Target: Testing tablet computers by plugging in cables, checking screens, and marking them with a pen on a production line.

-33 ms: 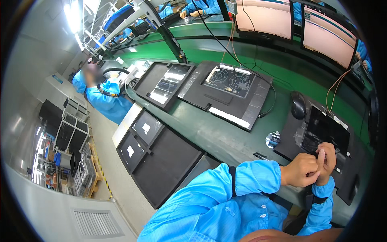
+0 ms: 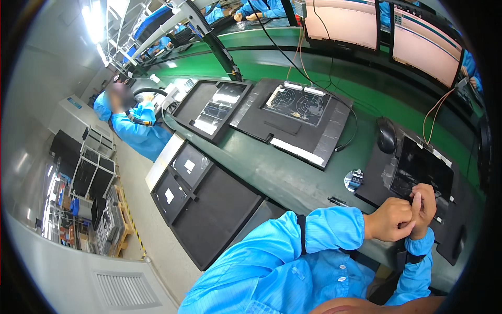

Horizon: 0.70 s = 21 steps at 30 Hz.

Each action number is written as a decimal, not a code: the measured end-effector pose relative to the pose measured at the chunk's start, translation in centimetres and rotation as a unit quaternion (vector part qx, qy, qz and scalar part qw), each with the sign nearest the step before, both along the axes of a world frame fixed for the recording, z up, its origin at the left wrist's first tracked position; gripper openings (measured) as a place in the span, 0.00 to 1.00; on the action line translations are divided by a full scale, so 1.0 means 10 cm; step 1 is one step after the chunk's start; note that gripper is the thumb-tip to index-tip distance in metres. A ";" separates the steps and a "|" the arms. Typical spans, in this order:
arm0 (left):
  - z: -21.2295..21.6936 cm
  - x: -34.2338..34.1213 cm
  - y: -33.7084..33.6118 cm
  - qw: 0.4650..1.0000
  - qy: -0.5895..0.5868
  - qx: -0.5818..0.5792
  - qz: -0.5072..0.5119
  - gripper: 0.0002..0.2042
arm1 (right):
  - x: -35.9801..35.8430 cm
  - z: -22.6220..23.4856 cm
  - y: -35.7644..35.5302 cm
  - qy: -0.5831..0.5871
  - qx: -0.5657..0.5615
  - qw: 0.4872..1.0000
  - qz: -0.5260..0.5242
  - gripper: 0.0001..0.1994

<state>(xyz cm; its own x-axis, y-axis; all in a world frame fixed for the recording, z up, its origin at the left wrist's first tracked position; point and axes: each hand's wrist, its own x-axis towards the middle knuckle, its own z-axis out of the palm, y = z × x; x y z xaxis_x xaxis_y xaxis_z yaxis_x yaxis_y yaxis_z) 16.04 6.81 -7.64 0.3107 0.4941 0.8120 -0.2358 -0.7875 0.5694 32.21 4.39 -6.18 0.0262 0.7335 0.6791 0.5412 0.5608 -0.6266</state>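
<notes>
In front of me at the right, my left hand (image 2: 391, 220) is curled up, its fingertips against my right hand (image 2: 424, 209). The right fingers are bent together as well, and whatever lies between the two hands is too small or hidden to make out. Just beyond them rests a dark glossy flat screen panel (image 2: 426, 166), on a black mat (image 2: 372, 175). My right fingertips overlap the panel's near edge; whether they touch it I cannot tell.
A black mouse (image 2: 387, 136), a small round-based counter (image 2: 354, 180) and a pen (image 2: 339, 202) lie near the mat. Left of them are a board with printed circular targets (image 2: 297, 104) and black trays (image 2: 219, 209). Monitors (image 2: 426, 49) stand behind. A co-worker (image 2: 133, 123) sits far left.
</notes>
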 end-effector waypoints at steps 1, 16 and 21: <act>0.00 0.00 0.00 1.000 0.005 -0.002 -0.003 0.16 | 0.00 0.00 0.00 -0.005 -0.002 1.000 -0.005 0.04; 0.01 0.00 0.01 1.000 0.008 0.000 -0.014 0.17 | -0.02 0.05 0.01 -0.015 0.006 1.000 -0.015 0.04; 0.02 -0.01 0.03 1.000 0.011 0.004 -0.012 0.17 | -0.03 0.06 0.02 -0.012 -0.005 1.000 -0.012 0.04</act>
<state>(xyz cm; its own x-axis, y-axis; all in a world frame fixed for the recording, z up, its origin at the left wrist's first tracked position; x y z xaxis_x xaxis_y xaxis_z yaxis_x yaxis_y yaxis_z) 15.94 7.07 -7.44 0.3406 0.4803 0.8083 -0.2419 -0.7860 0.5690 31.90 4.56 -5.56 0.0280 0.7400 0.6721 0.5689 0.5410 -0.6194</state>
